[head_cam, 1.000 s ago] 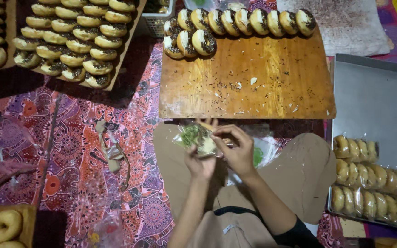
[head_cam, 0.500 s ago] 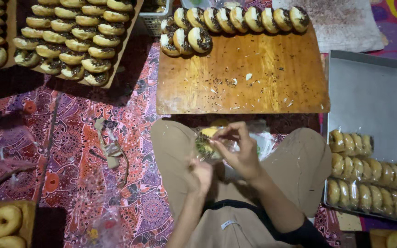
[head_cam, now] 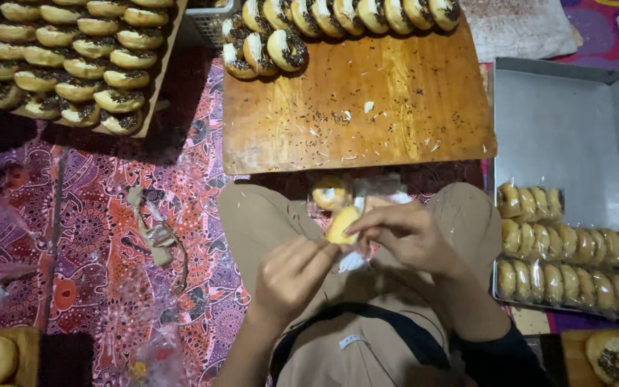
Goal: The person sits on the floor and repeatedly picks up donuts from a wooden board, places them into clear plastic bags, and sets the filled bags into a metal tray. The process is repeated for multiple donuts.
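Two bare hands, left hand (head_cam: pixel 291 276) and right hand (head_cam: pixel 406 233), both pinched on one small round yellow donut (head_cam: pixel 342 223) over the lap, thin clear wrap below. Beside, many wrapped donuts (head_cam: pixel 574 261) lined up in the grey metal tray (head_cam: pixel 567 122). Farther off, chocolate-sprinkled donuts (head_cam: pixel 338 21) unwrapped yet on the brown wooden board (head_cam: pixel 367 107). Lots left.

Single head-worn view, looking steeply down from above the seated person's lap. Near range: both hands sit low-centre in frame. Wooden board (head_cam: pixel 358 100) lies ahead at top, metal tray (head_cam: pixel 571 129) at right edge. No second view to overlap.
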